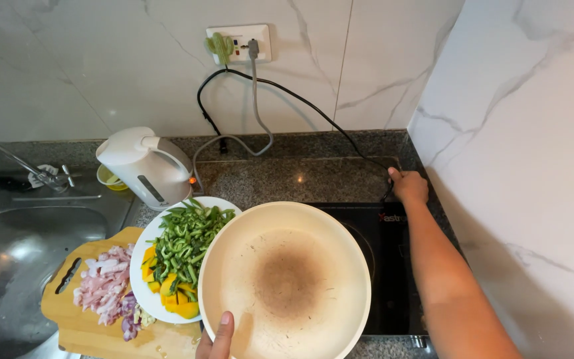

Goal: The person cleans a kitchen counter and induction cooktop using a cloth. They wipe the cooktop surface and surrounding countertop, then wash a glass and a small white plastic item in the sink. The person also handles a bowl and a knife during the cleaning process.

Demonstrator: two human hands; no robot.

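While gripping the near rim of the cream pan (287, 279), thumb on top, left hand (217, 339) holds it above the counter, partly over the black induction cooktop (386, 266). Far right, right hand (408, 186) closed around the black cord (313, 110) at the cooktop's far edge. Risk, as a judgement: one-handed rim grip could let the pan tilt or knock the white plate (142, 249) of green beans and squash touching its left side; tugging the cord might strain the wall socket (239, 43). Pan round, shallow, pale, with a brown scorch in the middle. Further left, cutting board (91, 332) with sliced onion, white kettle (144, 166), steel sink (14, 252).
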